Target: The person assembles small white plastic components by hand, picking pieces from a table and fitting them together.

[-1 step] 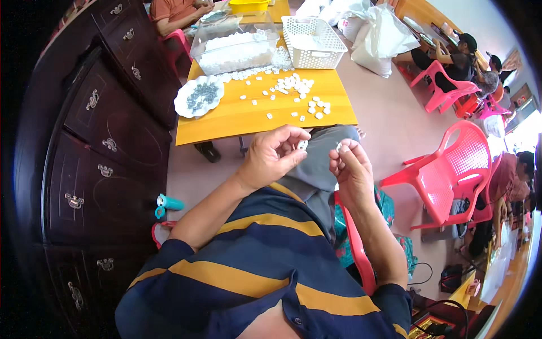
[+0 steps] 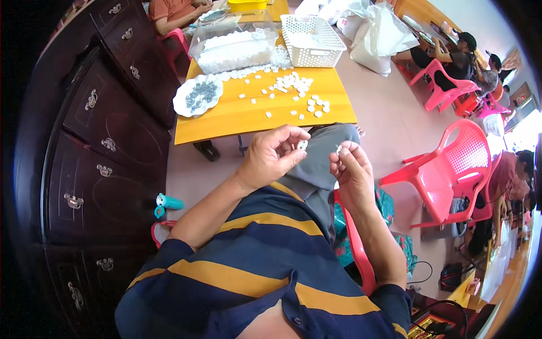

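Over my lap, my left hand point(image 2: 276, 154) is closed in a pinch on a small white plastic piece point(image 2: 302, 145) with dark spots or holes. A short gap to the right, my right hand point(image 2: 353, 166) pinches a tiny whitish part point(image 2: 339, 149) between thumb and fingertips; its kind is too small to make out. Both hands are held just short of the near edge of the yellow table point(image 2: 237, 127). On that table lie loose small white pieces point(image 2: 293, 82) and a group of round white pieces point(image 2: 318, 105). A scalloped white dish point(image 2: 180, 104) holds small dark grey parts.
Farther back stand a clear plastic bin point(image 2: 234, 53) full of white pieces and a white perforated basket point(image 2: 319, 59). A dark cabinet point(image 2: 84, 141) rises at my left, near a teal bottle point(image 2: 170, 202). Pink chairs point(image 2: 446, 175) and several people are at the right.
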### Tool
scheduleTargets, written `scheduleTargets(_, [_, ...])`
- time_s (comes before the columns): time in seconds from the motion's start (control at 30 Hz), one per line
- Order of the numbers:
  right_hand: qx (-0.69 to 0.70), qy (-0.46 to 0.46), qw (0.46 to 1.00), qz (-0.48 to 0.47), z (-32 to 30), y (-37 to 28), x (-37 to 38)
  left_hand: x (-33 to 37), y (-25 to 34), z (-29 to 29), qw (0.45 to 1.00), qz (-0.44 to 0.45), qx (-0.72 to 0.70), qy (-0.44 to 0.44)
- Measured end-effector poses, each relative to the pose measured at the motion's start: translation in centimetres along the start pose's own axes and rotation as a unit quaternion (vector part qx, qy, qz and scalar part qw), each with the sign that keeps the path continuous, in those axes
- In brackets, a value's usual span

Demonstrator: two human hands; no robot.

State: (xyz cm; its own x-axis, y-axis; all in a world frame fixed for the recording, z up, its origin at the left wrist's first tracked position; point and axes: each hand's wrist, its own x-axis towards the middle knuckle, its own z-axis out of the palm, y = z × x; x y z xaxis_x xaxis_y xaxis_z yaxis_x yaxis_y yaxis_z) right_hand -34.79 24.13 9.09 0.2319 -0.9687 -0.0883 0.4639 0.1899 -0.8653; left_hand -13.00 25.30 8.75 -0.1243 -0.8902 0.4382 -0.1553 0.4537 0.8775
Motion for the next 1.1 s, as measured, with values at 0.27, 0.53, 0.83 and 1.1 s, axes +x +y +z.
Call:
scheduleTargets(0.27, [-0.063,-0.043,0.997,0.011,-1.3,0.3,-1.3,-1.2,0.5,0.7,0.999,-0.023,0.019,-0.016])
scheduleTargets(0.53, [-0.113,-0.101,0.988,-0.001,-1.1,0.8,-1.8,-1.3,1.5,1.2,0.998,0.014,0.047,-0.028])
scheduleTargets(0.83, [-0.102,-0.090,0.991,-0.014,-1.5,0.7,-1.5,-0.9,2.3,1.8,0.988,0.065,0.142,-0.008])
scheduleTargets(1.1, [-0.106,-0.080,0.991,-0.026,-2.2,0.4,-1.2,-0.8,2.1,2.0,0.993,0.023,0.115,-0.027])
